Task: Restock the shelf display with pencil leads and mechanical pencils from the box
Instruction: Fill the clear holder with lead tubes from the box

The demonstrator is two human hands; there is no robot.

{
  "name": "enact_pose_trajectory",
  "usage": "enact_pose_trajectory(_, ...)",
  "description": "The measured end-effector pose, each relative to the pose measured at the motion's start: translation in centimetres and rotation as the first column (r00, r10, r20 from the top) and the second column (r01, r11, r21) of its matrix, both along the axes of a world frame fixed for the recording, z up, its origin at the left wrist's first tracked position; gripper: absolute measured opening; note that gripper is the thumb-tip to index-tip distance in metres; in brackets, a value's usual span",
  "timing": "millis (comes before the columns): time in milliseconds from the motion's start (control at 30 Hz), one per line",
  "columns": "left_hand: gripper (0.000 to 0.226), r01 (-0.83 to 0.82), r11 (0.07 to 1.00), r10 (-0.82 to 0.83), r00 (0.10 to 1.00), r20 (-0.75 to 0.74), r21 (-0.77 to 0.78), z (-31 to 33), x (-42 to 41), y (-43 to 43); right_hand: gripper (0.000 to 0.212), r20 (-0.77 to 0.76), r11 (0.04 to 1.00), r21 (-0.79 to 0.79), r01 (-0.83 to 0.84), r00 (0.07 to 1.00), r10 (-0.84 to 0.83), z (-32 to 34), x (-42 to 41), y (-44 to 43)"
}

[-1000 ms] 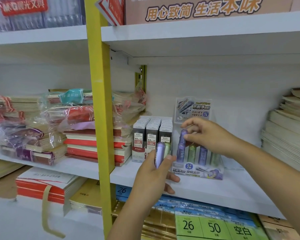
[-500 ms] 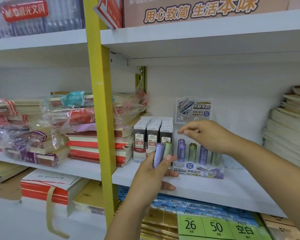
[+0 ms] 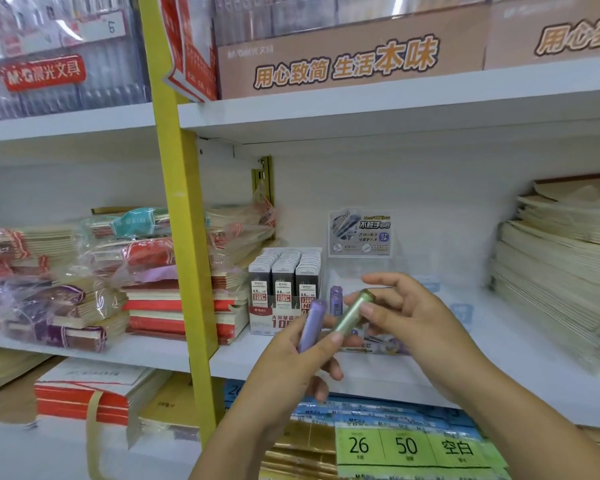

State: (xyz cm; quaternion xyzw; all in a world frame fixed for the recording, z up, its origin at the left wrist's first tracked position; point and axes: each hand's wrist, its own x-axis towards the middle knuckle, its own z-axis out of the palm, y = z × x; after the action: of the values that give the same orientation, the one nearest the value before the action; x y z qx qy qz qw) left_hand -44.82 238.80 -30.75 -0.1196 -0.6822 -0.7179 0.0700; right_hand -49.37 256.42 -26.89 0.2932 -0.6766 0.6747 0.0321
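The left hand (image 3: 291, 362) is gripping a lilac plastic lead tube (image 3: 310, 323), its thumb steadying a green metallic lead tube (image 3: 352, 315) that the right hand (image 3: 416, 327) is pinching near the cap. Both tubes are hovering before the clear plastic display stand (image 3: 359, 233) near the front edge of the white shelf (image 3: 516, 341). Risk: the shared grip is inviting a slip, or a knock toppling the violet tube (image 3: 336, 299) standing in that stand

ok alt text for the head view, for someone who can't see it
The left hand grips a purple tube and the base of a green tube, which the right hand pinches higher up, in front of a white shelf. Behind stand a box of lead packs and a clear tray; notebook stacks flank them.
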Motion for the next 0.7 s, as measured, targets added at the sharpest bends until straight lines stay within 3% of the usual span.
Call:
enact_pose_trajectory(200, 0.007, -0.127, 0.988, 0.122, 0.991, -0.060, -0.085, -0.6, -0.7, 0.8, 0.023, -0.027, 0.997, -0.063, 0.043, 0.999, -0.045, -0.7, 0.1, -0.2)
enact_pose_trajectory(333, 0.013, -0.155, 0.986, 0.155, 0.988, -0.004, -0.069, -1.0, -1.3, 0.5, 0.031, -0.257, 0.965, -0.134, 0.227, 0.932, -0.255, 1.4, -1.2, 0.4)
enact_pose_trajectory(400, 0.019, -0.179, 0.983, 0.179, 0.984, 0.014, -0.038, -1.1, -1.6, 0.1, 0.036, -0.383, 0.945, -0.045, 0.323, 0.868, -0.315, 3.0, -2.7, 0.7)
enact_pose_trajectory(500, 0.021, -0.262, 0.956, 0.253, 0.964, -0.083, -0.130, -1.5, -2.1, -0.3, 0.030, -0.459, 0.873, 0.220, 0.434, 0.836, -0.300, 4.6, -5.2, 0.5)
enact_pose_trajectory(600, 0.012, -0.273, 0.947, 0.249, 0.957, -0.149, -0.169, -1.8, -2.4, -0.3, 0.024, -0.422, 0.796, 0.443, 0.413, 0.879, -0.221, 4.9, -6.8, -0.1)
enact_pose_trajectory(700, 0.012, -0.300, 0.930, 0.271, 0.950, -0.155, -0.214, -2.1, -2.6, -0.3, 0.022, -0.334, 0.762, 0.541, 0.356, 0.922, -0.194, 5.2, -7.4, -0.8)
